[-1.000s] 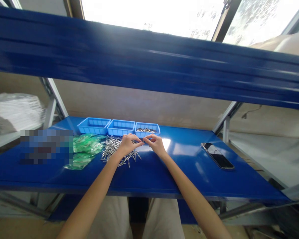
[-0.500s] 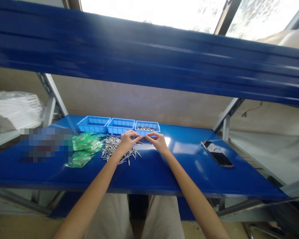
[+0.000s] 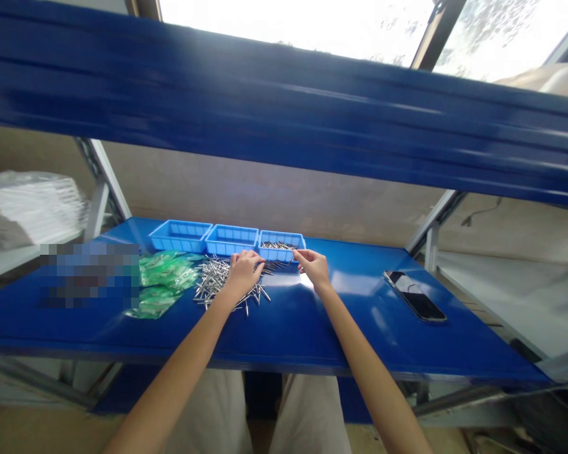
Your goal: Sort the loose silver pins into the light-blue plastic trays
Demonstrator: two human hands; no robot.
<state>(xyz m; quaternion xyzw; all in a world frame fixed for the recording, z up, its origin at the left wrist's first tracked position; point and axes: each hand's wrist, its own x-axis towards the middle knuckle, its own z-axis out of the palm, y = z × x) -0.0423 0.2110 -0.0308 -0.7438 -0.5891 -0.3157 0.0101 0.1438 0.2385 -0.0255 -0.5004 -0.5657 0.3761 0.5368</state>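
A heap of thin silvery metal pins (image 3: 211, 280) lies on the blue table. My left hand (image 3: 244, 270) is over the heap's right side, its fingers bent together; whatever they grip is too small to make out. My right hand (image 3: 313, 266) is to the right of it, thumb and forefinger pinched at the front right corner of a blue tray (image 3: 275, 255) that holds more pins. A small dark piece seems to show at those fingertips, too small to name. Some pins also lie between the hands, in front of this tray.
Two more blue trays (image 3: 178, 243) (image 3: 231, 248) stand in the same row, to the left. Green plastic bags (image 3: 163, 277) lie left of the heap. A phone (image 3: 415, 296) rests on the right of the table (image 3: 293, 340). A blue shelf beam (image 3: 284, 113) crosses above.
The hands, whose fingertips met before, have parted. My right hand has moved right, and my left hand has drawn slightly left over the pins. The view has shifted a little.
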